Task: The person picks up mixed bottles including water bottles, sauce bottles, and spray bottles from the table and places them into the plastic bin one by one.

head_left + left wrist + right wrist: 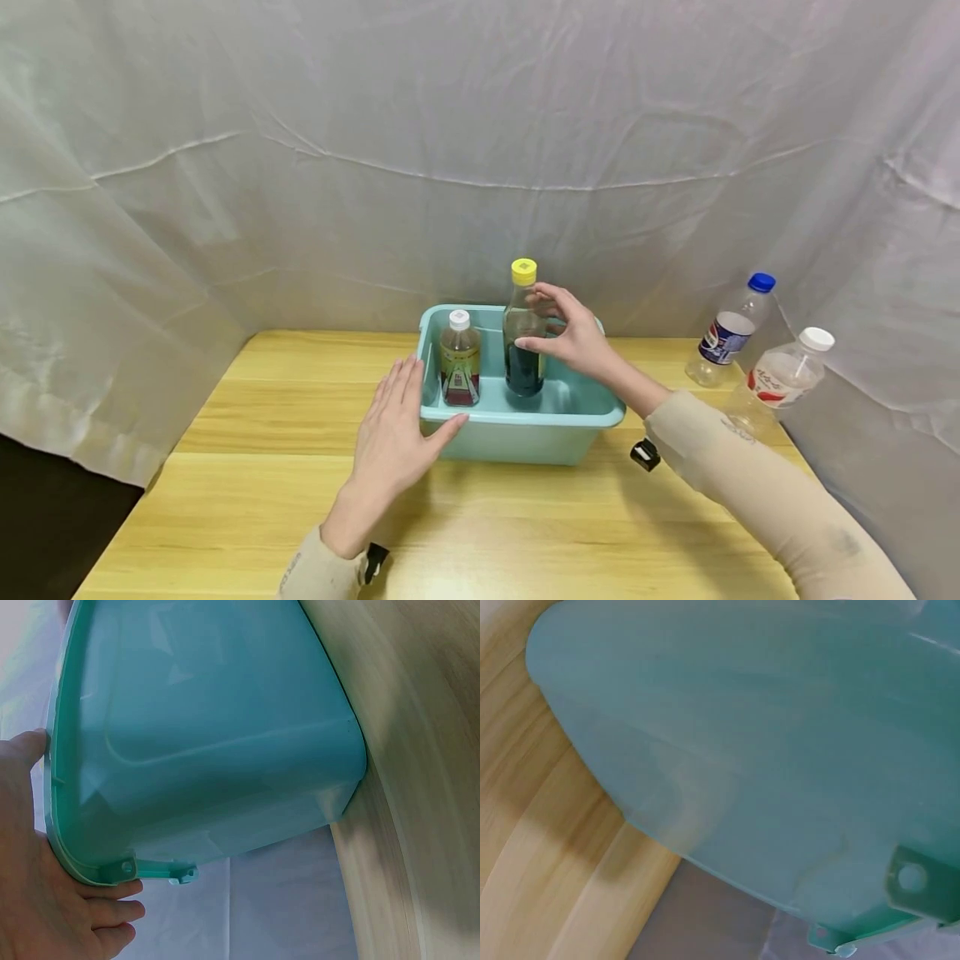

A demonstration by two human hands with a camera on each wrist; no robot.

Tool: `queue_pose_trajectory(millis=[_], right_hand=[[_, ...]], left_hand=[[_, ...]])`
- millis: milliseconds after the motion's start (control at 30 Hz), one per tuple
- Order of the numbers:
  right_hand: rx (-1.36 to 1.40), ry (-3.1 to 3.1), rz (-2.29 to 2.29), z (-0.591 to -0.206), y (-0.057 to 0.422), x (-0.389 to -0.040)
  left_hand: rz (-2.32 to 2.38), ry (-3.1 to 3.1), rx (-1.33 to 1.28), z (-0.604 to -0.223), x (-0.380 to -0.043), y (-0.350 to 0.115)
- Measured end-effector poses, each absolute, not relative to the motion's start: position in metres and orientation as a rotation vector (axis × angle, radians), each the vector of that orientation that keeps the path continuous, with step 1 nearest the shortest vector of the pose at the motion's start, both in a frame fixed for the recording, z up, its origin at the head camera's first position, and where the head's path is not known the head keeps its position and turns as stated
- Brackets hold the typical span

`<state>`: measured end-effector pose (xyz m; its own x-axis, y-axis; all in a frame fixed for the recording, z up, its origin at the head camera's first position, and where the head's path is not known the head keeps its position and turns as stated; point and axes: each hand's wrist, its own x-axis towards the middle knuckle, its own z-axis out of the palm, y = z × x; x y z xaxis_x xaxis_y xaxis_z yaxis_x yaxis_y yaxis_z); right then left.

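Note:
A light teal plastic bin [517, 442] stands on the wooden table. Inside it, on the right, is a clear bottle [524, 367] of dark sauce with a yellow cap, upright. My right hand [573, 333] holds this bottle below its neck, thumb in front and fingers curved behind it. To its left in the bin stands a small drink bottle [460, 367] with a white cap and reddish liquid. My left hand [390, 429] rests at the bin's left front corner with fingers extended; in the left wrist view its thumb [30, 744] touches the rim.
At the table's right side stand a clear bottle [726, 333] with a blue cap and blue label, and another clear bottle [783, 375] with a white cap and red label. A grey-white curtain [375, 233] hangs close behind the bin and along both sides.

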<state>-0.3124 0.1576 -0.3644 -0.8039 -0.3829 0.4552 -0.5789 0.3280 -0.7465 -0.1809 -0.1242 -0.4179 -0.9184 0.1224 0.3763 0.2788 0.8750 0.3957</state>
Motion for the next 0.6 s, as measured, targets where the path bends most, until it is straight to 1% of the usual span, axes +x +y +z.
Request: queue_pose_trajectory(millis=[267,600], right_hand=[[0.871,-2.527,1.477,-0.369,0.153,-0.318],[0.927,-2.632,1.407,-0.371,0.149,-0.326]], left_hand=[[-0.64,-2.692,-0.298,-0.418,-0.18,-0.125],[-0.63,-2.699,-0.294,-0.417,-0.181,-0.124]])
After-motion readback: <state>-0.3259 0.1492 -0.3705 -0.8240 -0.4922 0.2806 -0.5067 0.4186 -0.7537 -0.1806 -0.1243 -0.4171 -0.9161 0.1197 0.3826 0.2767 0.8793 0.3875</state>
